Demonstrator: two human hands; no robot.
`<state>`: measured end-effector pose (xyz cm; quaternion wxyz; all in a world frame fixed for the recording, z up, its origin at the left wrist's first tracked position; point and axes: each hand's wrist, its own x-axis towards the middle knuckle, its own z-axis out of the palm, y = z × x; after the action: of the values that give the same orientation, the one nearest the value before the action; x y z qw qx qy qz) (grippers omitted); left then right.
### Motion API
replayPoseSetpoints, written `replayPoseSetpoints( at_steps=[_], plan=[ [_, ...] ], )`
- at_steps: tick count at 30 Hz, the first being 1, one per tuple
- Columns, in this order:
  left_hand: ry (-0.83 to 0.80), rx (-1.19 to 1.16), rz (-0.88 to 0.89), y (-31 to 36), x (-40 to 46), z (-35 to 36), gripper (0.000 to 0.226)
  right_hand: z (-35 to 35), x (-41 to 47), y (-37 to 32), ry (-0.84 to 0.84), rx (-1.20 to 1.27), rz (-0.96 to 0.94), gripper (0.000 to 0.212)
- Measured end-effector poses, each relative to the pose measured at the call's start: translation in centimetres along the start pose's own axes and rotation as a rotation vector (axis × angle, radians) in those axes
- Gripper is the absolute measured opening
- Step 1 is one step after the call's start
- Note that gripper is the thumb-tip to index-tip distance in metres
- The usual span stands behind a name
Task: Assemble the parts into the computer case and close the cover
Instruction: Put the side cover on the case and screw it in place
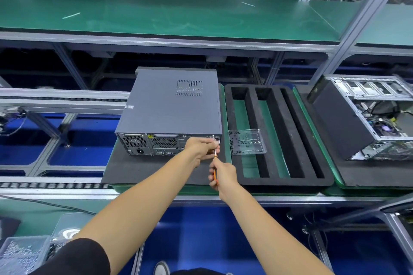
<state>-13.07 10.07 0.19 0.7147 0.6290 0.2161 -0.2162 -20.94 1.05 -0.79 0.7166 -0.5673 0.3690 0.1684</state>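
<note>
Grey steel computer case (169, 107) lies on its side on a black foam mat (138, 169), cover (174, 105) already seated on top, rear panel facing the person. Step in hand, as judged: fastening the cover at the rear, upper right corner of the case.

Screwdriver (215, 163), orange handle, shaft running up to a screw point just below the cover's rear edge. Right hand (223, 176) clenched round the handle, near the case's rear right corner. Left hand (201, 147) against the rear panel, fingers pinching the shaft close to the tip, apparently steadying it. Screw itself too small to confirm; seating cannot be told.

Clear screw tray (247, 142) w/ small dark screws sits just right of the case, inside a black foam insert (277, 136). Second case (366, 118), open, internals exposed, well to the right of the closed case.

Progress est.: late stage; parts appear enclosed, cover on, fixing not yet verified.

Next move calls for: keeping the driver in line w/ the screw axis, steady inward pressure, turning till snug. Then check other rear screw positions along the cover edge; further screws available from the tray. Risk: tip slipping, marking the panel
</note>
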Motion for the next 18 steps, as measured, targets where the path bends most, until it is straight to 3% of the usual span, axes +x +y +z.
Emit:
replayPoseSetpoints(
  at_steps=[5, 11, 18],
  plan=[
    [0.116, -0.015, 0.064, -0.4, 0.1, 0.7, 0.031, -0.4, 0.1, 0.0, 0.034, -0.045, 0.0, 0.013],
    [-0.083, 0.05, -0.01, 0.0, 0.0, -0.3, 0.016, 0.0, 0.2, -0.1, 0.009, 0.003, 0.059, 0.022],
    [0.016, 0.087, 0.016, 0.0, 0.2, 0.4, 0.015, 0.0, 0.5, 0.0, -0.031, 0.068, 0.043, 0.02]
  ],
)
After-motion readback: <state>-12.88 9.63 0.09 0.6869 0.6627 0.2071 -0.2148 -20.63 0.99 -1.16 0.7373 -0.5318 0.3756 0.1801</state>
